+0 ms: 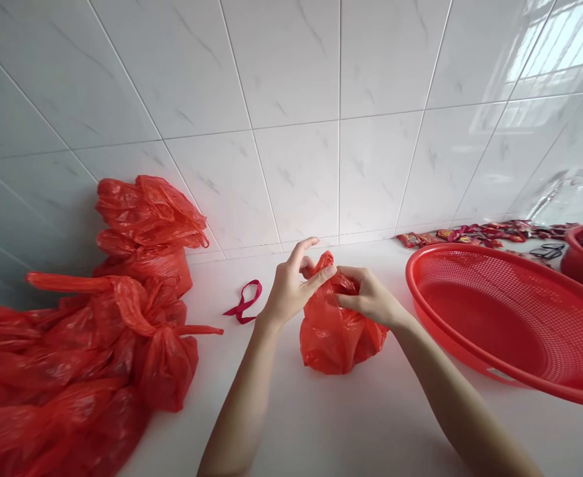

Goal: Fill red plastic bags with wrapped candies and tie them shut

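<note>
A red plastic bag stands on the white table in front of me, its lower part bulging and its top gathered upward. My left hand pinches the upper left of the bag between thumb and fingers, with the index finger raised. At the bag's upper right, my right hand is closed on the plastic near its opening. What the bag holds is hidden by the red film. A dark pink ribbon lies looped on the table, left of my left hand.
Several tied red plastic bags crowd the left side, with more bags stacked against the tiled wall. To the right sits a red perforated basket. Small wrapped packets line the wall behind it. Another red container stands far right.
</note>
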Demonstrator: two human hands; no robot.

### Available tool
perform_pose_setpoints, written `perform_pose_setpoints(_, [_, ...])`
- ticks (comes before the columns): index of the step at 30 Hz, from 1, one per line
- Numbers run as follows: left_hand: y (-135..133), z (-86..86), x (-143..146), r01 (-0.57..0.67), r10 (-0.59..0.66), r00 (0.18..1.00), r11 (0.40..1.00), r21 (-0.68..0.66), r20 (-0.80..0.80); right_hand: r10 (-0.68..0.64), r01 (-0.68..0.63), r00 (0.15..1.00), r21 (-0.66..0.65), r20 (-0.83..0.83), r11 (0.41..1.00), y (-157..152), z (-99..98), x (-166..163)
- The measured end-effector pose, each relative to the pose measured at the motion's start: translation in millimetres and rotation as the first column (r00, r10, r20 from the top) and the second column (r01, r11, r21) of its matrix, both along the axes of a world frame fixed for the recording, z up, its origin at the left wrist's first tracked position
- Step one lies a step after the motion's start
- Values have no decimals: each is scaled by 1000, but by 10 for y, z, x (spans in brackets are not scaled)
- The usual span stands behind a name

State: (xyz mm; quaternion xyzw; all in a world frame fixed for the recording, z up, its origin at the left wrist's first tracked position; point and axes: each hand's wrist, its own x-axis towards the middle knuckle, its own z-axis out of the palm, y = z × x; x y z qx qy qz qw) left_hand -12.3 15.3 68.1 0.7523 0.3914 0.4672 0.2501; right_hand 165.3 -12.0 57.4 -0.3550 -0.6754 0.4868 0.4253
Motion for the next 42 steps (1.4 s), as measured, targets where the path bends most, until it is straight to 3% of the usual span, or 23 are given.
perform_pose_setpoints(4, [7,-17,10,-60,61,997,997,-43,36,-61,38,990,173,129,984,4,-35,6])
perform_pose_setpoints(8, [8,-9,0,16,-18,1000,997,-69,-18,-173,102,965,327,198,940,5,-61,3])
perform_pose_setpoints(14, [-30,32,-18,192,-224,970,947,-259,-98,-241,199,965,311,102,929,3,-46,43])
perform_pose_setpoints(18, [-21,42,-46,295,-348,935,865,-406,-62,-261,233,963,301,58,925,34,-54,86])
perform_pose_setpoints(23, [44,31,-80,479,-453,872,714,-510,186,-150,146,989,243,-3,959,70,-41,127])
perform_pose_setpoints(28, [98,-20,-30,616,-372,785,560,-554,496,-94,100,995,231,-38,968,78,-4,136])
perform_pose_setpoints(31, [110,-41,9,654,-309,746,511,-558,590,-76,87,995,206,-64,975,99,-12,147])
perform_pose_setpoints(34, [115,-36,25,686,-277,703,505,-524,655,-128,140,989,224,-69,964,115,-37,163])
perform_pose_setpoints(37, [113,-19,28,681,-271,703,523,-513,657,-241,240,969,394,-48,887,93,-35,168])
perform_pose_setpoints(42, [108,-21,30,636,-253,737,573,-517,627,-329,242,943,563,57,790,22,11,133])
